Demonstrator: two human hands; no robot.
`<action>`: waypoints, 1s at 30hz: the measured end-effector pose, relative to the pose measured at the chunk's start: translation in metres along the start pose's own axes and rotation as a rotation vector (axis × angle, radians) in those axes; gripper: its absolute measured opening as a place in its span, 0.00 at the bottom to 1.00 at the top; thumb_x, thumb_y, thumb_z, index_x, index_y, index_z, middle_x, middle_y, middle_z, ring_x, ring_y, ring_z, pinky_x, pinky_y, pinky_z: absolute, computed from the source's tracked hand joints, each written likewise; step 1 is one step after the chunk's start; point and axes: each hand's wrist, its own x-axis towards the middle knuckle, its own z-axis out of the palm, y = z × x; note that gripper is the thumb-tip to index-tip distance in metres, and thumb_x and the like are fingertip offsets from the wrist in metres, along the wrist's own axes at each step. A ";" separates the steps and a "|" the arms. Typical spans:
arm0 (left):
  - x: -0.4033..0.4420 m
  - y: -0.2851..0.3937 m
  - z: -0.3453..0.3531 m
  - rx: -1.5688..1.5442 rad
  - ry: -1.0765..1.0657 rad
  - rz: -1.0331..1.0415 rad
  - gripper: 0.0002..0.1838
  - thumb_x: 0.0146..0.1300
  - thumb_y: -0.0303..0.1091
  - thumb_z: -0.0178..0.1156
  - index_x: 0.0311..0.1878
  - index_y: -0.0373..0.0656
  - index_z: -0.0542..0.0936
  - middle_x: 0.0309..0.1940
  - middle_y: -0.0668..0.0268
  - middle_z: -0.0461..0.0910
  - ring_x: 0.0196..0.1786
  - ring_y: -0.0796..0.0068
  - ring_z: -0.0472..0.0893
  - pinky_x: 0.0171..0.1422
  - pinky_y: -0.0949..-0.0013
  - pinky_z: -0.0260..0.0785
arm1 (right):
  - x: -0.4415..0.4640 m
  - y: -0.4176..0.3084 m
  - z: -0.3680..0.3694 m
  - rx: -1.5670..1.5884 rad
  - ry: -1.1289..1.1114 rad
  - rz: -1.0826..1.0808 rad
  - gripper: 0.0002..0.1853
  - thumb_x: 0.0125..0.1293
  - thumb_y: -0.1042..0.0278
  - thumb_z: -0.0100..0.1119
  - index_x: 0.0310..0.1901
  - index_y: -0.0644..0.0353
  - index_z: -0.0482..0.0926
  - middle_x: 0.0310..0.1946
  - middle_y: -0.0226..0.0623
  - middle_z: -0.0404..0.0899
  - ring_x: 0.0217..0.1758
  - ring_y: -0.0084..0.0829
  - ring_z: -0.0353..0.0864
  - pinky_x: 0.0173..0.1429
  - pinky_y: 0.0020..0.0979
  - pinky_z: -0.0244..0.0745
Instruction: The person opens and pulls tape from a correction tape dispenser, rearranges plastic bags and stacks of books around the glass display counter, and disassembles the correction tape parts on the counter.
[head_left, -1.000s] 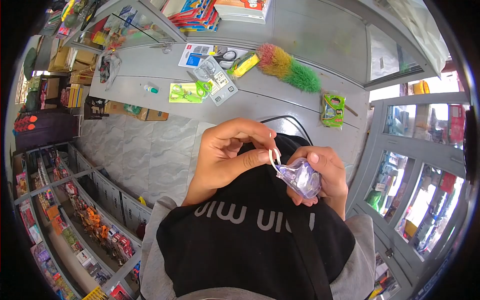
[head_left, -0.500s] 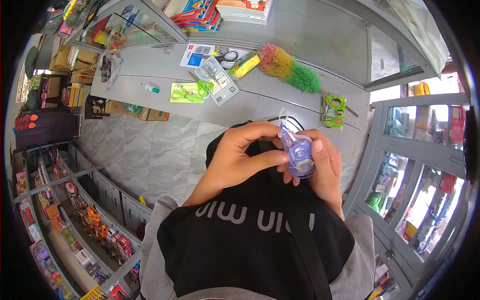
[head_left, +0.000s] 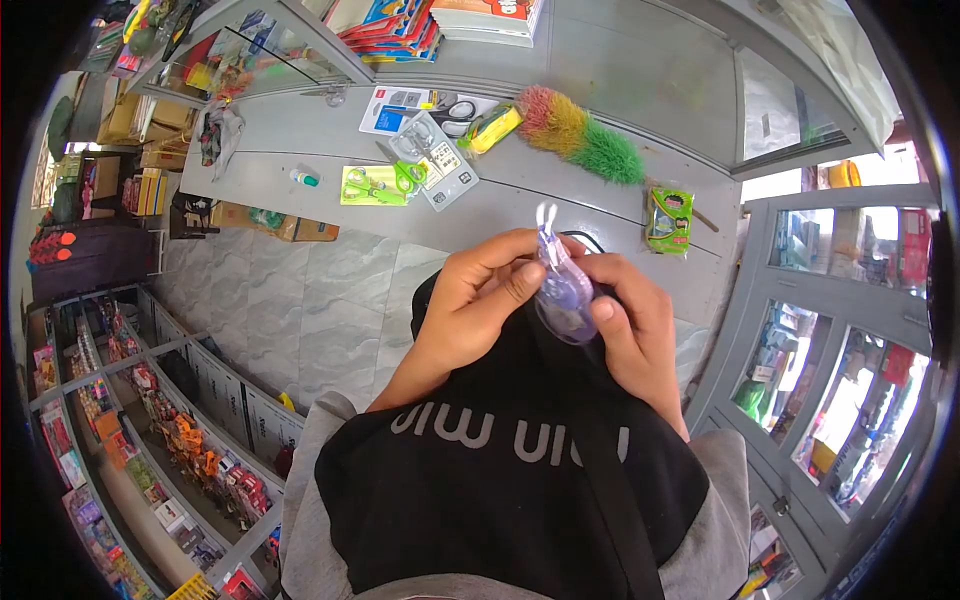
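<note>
Head view: purple tape dispenser (head_left: 566, 303) held between left hand (head_left: 460, 305) and right hand (head_left: 645, 325), both touching it. Long axis runs away from the body, narrow tip foremost; left fingers pinch nearer the tip, right fingers flank the rounded end.

Bright daylight from the right; edges bend fisheye-style.

On the grey worktop (head_left: 540, 205) there lies a fluffy duster (head_left: 578, 137), pink, yellow and green. Beside it is a yellow packet (head_left: 492, 130), near a packaged pair of dark scissors (head_left: 398, 108) and a clear blister pack (head_left: 446, 172). Green scissors on a card (head_left: 374, 186) are also there. A small bottle (head_left: 304, 177) lies well apart, and at the other side, a green packet (head_left: 669, 218).
</note>
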 end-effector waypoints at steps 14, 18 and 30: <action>-0.004 0.002 -0.005 0.184 -0.062 -0.100 0.13 0.64 0.27 0.51 0.49 0.32 0.73 0.38 0.65 0.77 0.41 0.82 0.73 0.46 0.78 0.65 | 0.031 0.006 0.002 0.591 0.015 0.274 0.06 0.56 0.80 0.59 0.35 0.70 0.78 0.35 0.35 0.75 0.37 0.20 0.73 0.42 0.21 0.68; -0.003 0.002 -0.006 0.238 -0.075 -0.132 0.12 0.64 0.26 0.51 0.48 0.33 0.74 0.37 0.66 0.77 0.39 0.83 0.73 0.45 0.79 0.65 | 0.031 0.017 0.003 0.707 -0.012 0.228 0.06 0.55 0.82 0.59 0.36 0.70 0.78 0.35 0.36 0.75 0.38 0.21 0.74 0.42 0.21 0.69; -0.003 -0.002 0.003 0.219 -0.055 -0.069 0.11 0.63 0.26 0.52 0.47 0.33 0.75 0.33 0.66 0.78 0.37 0.83 0.73 0.42 0.78 0.65 | 0.031 0.017 -0.007 0.903 -0.106 0.409 0.15 0.54 0.80 0.59 0.46 0.70 0.75 0.34 0.34 0.77 0.37 0.21 0.75 0.43 0.22 0.70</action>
